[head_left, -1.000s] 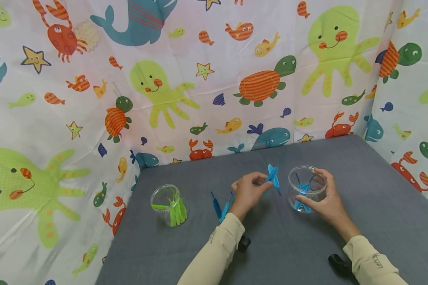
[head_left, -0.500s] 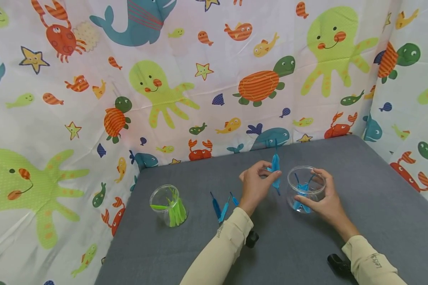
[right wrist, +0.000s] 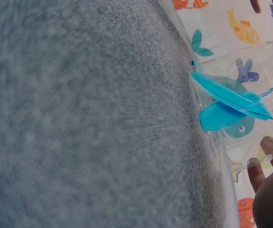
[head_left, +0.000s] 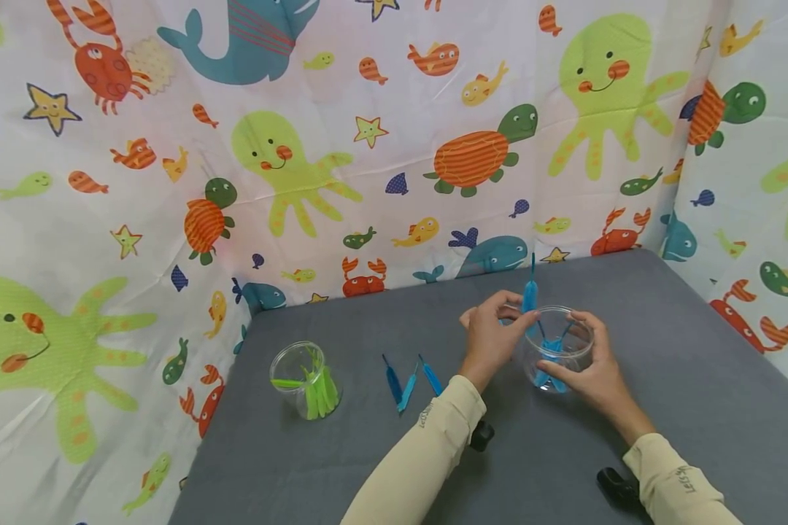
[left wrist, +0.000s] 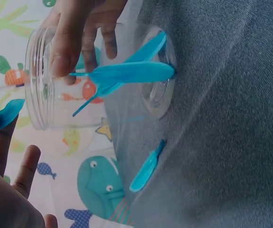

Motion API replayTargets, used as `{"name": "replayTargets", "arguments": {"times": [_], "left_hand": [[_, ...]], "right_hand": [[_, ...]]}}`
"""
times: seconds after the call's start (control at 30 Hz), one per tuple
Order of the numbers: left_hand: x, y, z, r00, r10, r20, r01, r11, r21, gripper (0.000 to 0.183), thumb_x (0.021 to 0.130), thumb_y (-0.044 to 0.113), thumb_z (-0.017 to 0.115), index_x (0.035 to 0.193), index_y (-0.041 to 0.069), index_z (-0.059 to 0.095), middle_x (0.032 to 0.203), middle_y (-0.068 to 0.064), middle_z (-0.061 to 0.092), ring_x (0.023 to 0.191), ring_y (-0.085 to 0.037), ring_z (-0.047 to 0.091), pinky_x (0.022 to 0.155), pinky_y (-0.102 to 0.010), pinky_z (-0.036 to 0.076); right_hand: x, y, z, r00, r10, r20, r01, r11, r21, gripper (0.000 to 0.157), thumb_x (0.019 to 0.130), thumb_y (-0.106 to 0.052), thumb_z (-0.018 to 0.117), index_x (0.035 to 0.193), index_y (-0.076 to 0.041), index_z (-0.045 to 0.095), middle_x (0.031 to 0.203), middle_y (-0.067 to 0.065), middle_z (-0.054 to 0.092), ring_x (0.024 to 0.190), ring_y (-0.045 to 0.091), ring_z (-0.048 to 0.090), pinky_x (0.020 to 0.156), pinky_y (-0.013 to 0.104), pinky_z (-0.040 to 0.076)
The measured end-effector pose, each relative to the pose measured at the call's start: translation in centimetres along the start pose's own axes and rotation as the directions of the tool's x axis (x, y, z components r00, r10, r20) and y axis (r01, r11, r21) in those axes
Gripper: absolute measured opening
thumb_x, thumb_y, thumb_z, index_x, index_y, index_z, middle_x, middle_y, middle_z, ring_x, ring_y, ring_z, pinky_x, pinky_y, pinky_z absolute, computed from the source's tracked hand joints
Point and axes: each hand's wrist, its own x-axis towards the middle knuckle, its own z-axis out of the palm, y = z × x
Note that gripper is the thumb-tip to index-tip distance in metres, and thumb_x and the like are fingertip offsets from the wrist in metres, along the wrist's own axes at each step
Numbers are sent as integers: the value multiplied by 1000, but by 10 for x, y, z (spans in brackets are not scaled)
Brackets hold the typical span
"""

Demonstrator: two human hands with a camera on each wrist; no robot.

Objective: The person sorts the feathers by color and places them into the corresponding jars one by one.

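In the head view my left hand (head_left: 495, 335) pinches a blue feather (head_left: 530, 294) by thumb and fingers, its quill pointing up, right beside the rim of a clear jar (head_left: 532, 368). My right hand (head_left: 597, 364) holds this jar from the right, thumb at the front and fingers behind. Inside the jar stand blue feathers (left wrist: 131, 72), crossed, with their thin quills toward the mouth. In the left wrist view the held feather (left wrist: 10, 114) is close outside the jar's mouth. The right wrist view shows the crossed feathers (right wrist: 231, 102) through the jar wall.
Three loose blue feathers (head_left: 407, 394) lie on the grey table (head_left: 289, 474), left of my left hand. Farther left stands another clear jar (head_left: 277, 357) with several green feathers (head_left: 322, 394). A sea-animal printed cloth (head_left: 381, 182) hangs behind the table.
My left hand has moved right with the blue feather, up to the jar's rim, and turned the feather more upright. The right hand keeps its hold on the jar.
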Motion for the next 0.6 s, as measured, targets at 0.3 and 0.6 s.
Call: {"name": "replayTargets", "arguments": {"times": [0.3,0.6], "left_hand": [[3,-1,12,1000,18,20,-19,997,71,21,91,39,76,107,28,71,91,11,78,87,9,61,114,-46,19],[1,-4,14,999,33,43,-35,997,62,19,92,35,76,109,29,70,101,14,78,95,5,63,113,-49,18]], "right_hand": [[2,2,1,1000,-23,-5,23,1000,5,108,74,-7,91,157,-18,23,155,21,35,135,49,40,104,80,27],[1,4,0,1000,-28,-6,28,1000,6,109,72,-5,91,157,-16,23,155,21,34,135,49,40,104,81,27]]}}
